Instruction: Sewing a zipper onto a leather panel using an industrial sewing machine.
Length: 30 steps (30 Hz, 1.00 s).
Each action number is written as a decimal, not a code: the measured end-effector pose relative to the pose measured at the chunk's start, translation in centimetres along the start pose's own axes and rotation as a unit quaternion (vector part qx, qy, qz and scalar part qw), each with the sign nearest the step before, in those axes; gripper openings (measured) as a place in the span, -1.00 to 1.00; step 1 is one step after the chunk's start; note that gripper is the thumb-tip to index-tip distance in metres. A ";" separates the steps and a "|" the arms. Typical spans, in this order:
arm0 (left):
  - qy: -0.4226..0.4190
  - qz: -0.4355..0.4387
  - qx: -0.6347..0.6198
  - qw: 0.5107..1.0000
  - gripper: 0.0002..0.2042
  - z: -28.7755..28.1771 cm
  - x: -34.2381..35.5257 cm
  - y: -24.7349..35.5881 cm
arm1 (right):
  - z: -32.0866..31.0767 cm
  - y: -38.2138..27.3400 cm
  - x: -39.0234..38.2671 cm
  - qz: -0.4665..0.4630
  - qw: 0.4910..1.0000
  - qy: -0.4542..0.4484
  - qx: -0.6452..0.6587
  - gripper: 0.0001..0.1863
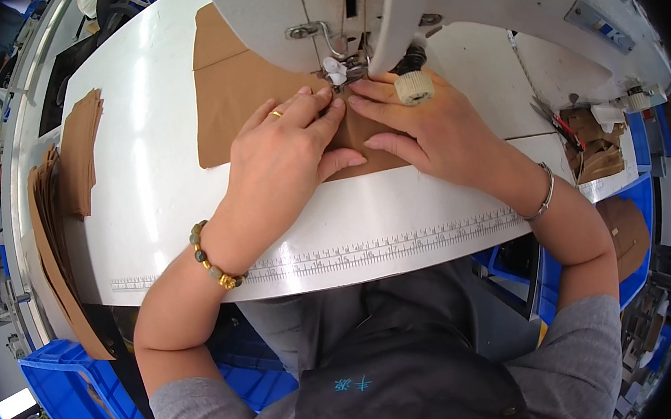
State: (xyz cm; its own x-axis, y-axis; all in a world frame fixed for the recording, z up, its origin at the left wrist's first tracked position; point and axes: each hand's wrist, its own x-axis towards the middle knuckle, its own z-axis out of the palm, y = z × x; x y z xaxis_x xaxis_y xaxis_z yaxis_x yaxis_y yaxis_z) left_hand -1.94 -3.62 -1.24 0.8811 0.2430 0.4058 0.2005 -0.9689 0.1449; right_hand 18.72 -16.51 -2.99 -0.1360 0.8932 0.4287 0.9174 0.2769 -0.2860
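A brown fabric piece lies flat on the white table beneath a white sewing machine. My left hand rests on the cloth just left of the presser foot, its fingertips pressing down and its thumb pointing inward. From the other side my right hand lies on the same fabric, fingers stretched toward the foot and thumb apart. Both hands are open, with the cloth under them rather than gripped. The fabric under my fingers is partly hidden, and the needle point cannot be made out.
Stacks of brown fabric pieces stand at the left table edge. Scissors with red handles lie at the right beside brown scraps. A printed ruler strip runs along the near edge. Blue crates sit below the table.
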 end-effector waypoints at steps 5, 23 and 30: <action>-0.015 0.002 0.011 1.000 -0.40 -0.1 0.0 -0.1 | 0.0 0.0 0.1 -0.008 1.000 0.004 -0.004 -0.56; -0.005 -0.003 0.028 1.000 -0.38 0.2 0.0 -0.3 | -0.2 0.2 0.3 -0.022 0.999 0.007 -0.026 -0.56; -0.005 -0.013 0.018 1.000 -0.39 0.4 -0.2 -0.3 | -0.6 1.8 0.8 0.029 0.996 0.064 -0.047 -0.71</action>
State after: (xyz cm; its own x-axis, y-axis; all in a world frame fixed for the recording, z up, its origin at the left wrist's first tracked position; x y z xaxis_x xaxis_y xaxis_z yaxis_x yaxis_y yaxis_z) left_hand -1.97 -3.38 -1.72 0.8801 0.2671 0.3925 0.2377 -0.9636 0.1228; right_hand 20.48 -15.50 -2.66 -0.0389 0.8523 0.5216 0.9542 0.1866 -0.2338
